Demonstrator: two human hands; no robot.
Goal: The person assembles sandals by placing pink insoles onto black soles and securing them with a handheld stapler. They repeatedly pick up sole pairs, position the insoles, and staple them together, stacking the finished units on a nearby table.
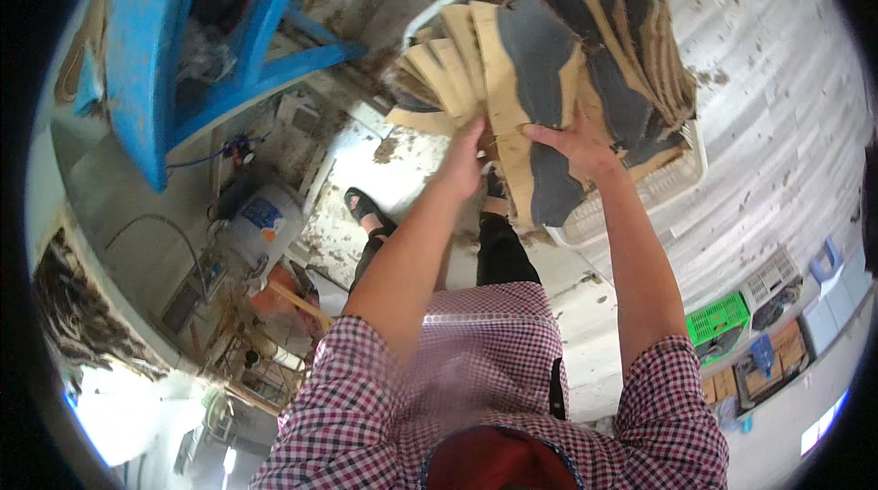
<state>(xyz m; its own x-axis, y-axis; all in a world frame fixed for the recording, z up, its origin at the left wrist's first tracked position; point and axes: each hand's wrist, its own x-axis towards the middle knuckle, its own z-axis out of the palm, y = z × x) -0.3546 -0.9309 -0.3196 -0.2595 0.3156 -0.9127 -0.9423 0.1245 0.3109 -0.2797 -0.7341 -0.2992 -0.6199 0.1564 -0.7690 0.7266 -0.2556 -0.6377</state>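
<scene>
A fanned stack of flat tan pieces with dark grey patches (535, 33) lies in a white plastic basket (700, 156). At the near left of the stack, my left hand (465, 159) closes on the edge of a long tan-and-grey piece (508, 101); its fingers are partly hidden. My right hand (585, 144) grips the same piece from the right, thumb across its face and fingers among the pieces behind it. The lower end of this piece hangs over the basket's near rim. What the pieces are made of, I cannot tell.
A blue metal frame (146, 69) stands at the left, with a white plastic jug (265, 220) below it. Dark scraps litter the pale floor (768, 79). A green crate (718, 321) and other bins sit at the lower right. My feet are close to the basket.
</scene>
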